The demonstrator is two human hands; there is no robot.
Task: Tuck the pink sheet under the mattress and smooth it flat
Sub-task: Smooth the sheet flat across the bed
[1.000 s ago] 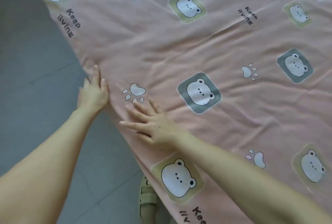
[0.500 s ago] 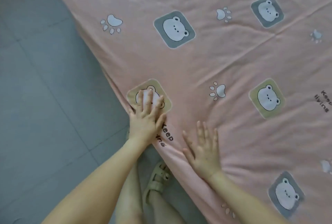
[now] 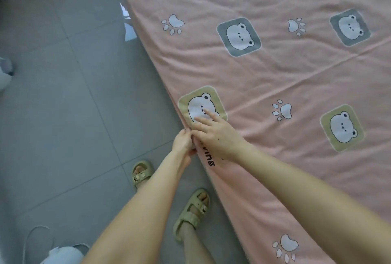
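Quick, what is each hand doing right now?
Left hand: grips the pink sheet at its edge.
Right hand: open, fingers resting on the sheet.

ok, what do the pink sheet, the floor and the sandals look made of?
Pink sheet: woven cloth, likely cotton or a blend; matte, with soft creases and printed bears.
Floor: grey tile, probably ceramic; grout lines and a faint glossy reflection.
Sandals: probably moulded foam or rubber; matte olive, thick straps with buckles.

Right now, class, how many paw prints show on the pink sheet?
4 paw prints: one top left by the edge, one between the grey bears, one mid-sheet, one at the bottom. An arm may hide more.
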